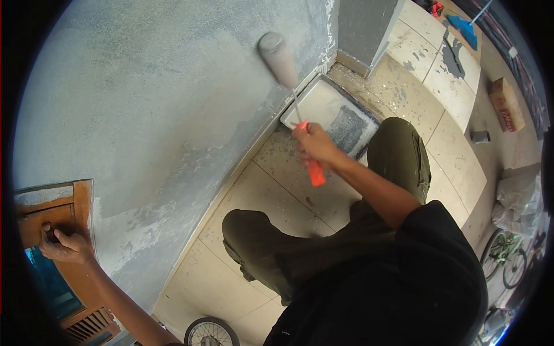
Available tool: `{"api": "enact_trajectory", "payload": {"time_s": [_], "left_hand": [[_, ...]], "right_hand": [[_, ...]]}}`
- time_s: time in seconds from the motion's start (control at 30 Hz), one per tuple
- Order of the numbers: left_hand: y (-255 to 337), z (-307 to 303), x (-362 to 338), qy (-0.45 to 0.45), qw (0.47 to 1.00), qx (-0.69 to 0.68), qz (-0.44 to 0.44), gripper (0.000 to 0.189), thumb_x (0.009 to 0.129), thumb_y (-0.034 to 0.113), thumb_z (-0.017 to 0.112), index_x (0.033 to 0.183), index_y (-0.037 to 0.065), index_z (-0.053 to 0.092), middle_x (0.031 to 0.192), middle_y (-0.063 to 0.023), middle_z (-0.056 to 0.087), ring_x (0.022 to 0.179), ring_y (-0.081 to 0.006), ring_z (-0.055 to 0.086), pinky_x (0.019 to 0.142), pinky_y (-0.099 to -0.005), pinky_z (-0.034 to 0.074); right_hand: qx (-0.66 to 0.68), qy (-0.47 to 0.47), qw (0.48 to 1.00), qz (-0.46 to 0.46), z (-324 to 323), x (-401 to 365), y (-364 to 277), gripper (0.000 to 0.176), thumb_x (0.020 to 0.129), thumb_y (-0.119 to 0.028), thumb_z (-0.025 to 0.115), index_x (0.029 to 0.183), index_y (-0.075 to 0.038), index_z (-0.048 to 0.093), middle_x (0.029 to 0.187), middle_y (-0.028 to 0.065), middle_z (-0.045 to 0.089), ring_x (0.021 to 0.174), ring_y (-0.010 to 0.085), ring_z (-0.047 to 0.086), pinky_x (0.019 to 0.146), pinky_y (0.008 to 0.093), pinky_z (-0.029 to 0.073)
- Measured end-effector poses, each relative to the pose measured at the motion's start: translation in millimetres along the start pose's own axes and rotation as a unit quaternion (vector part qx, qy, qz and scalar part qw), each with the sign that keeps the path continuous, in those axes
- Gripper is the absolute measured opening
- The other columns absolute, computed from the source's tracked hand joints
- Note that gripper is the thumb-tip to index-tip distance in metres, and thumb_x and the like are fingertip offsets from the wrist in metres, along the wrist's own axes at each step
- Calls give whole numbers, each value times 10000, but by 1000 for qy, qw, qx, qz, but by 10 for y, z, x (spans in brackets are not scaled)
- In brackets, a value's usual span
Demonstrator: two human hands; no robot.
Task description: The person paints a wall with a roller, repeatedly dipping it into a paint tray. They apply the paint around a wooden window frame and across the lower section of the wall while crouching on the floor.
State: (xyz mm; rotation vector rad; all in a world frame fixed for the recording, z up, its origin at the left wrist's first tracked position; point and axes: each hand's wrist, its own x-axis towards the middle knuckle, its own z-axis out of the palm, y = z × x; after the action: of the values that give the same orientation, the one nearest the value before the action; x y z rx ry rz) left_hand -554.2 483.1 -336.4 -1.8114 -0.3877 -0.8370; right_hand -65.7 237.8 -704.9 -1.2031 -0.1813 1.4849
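Note:
A paint roller with an orange handle is in my right hand, fingers wrapped round the grip. Its sleeve lies against the grey wall, slightly blurred, just above the paint tray. Pale paint covers much of that tray, with a darker grey patch at its near right part. Over on the far left, my left hand is closed with curled fingers at the wooden frame. What those fingers grip is hidden.
Paint-spotted floor tiles run along the wall. A spoked wheel is at the bottom. To the right are a cardboard box, plastic bags, a bicycle and a blue broom. A grey pillar borders the tray's far side.

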Motion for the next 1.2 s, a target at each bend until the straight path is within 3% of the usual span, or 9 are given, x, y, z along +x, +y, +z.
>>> {"api": "enact_trajectory", "payload": {"time_s": [0.1, 0.17, 0.3, 0.37, 0.47, 0.63, 0.77, 0.93, 1.2], "left_hand": [[-42, 3, -53, -8, 1000, -7, -18, 435, 1018, 394, 522, 1057, -9, 681, 912, -110, 663, 804, -292, 568, 765, -417, 395], [-18, -19, -37, -13, 1000, 0, -23, 434, 1014, 391, 527, 1070, -9, 684, 905, -109, 666, 806, -290, 571, 764, -415, 398], [-87, -21, -85, -18, 1000, 12, -19, 440, 1012, 391, 529, 1060, -19, 681, 921, -114, 675, 808, -294, 577, 767, -410, 404], [-156, -21, -93, -12, 1000, 10, 6, 456, 1014, 398, 525, 1032, -32, 672, 927, -129, 675, 815, -307, 583, 772, -421, 419], [-47, -12, -10, 5, 1000, 9, 10, 476, 1016, 407, 519, 993, -48, 658, 926, -153, 668, 823, -325, 592, 769, -440, 441], [-15, 35, -33, 19, 1000, -11, -17, 485, 1012, 411, 521, 967, -53, 655, 932, -173, 668, 846, -346, 604, 779, -456, 455], [-99, 7, -44, 14, 1000, 13, 6, 478, 1015, 410, 512, 974, -41, 663, 933, -167, 669, 847, -340, 602, 791, -468, 440], [-59, 0, 2, 7, 999, 10, 32, 432, 1020, 370, 529, 996, -38, 668, 918, -140, 653, 817, -309, 587, 763, -425, 425], [133, -50, 76, 1, 1000, 15, -4, 401, 1022, 346, 524, 1002, -30, 660, 919, -139, 642, 800, -305, 563, 779, -426, 422]], "right_hand": [[17, 52, 996, -75, -436, 392, -675, 160, 961, -204, 546, 886, -118, 433, 625, -41, 363, 471, 70, 349, 428, 278, 332], [21, 67, 993, -93, -705, 672, -951, 207, 957, -191, 559, 831, -99, 422, 652, 0, 423, 481, 98, 403, 438, 318, 399], [-31, 88, 991, -91, -498, 564, -556, 216, 961, -192, 559, 827, -74, 437, 642, 23, 465, 474, 128, 473, 412, 339, 444], [-58, 17, 996, -71, -202, 289, -101, 207, 963, -188, 544, 806, -98, 443, 599, -10, 425, 441, 110, 430, 402, 320, 414], [-163, -26, 986, -29, 136, -112, 270, 229, 964, -192, 535, 792, -66, 452, 587, 21, 464, 415, 138, 477, 368, 334, 412], [-216, -65, 974, 8, 52, -229, 118, 221, 962, -179, 534, 800, -57, 447, 595, 23, 465, 420, 133, 468, 375, 331, 417], [-40, 10, 999, -34, -196, 123, -220, 283, 969, -194, 547, 738, -73, 437, 573, 25, 458, 416, 131, 447, 379, 336, 402], [0, 71, 992, -105, -483, 570, -735, 179, 970, -221, 542, 869, -113, 441, 643, -24, 408, 476, 85, 393, 438, 298, 394], [-124, -28, 991, -34, 390, -249, 148, 238, 970, -182, 540, 804, -33, 456, 561, 51, 492, 409, 153, 491, 375, 343, 439]]}}
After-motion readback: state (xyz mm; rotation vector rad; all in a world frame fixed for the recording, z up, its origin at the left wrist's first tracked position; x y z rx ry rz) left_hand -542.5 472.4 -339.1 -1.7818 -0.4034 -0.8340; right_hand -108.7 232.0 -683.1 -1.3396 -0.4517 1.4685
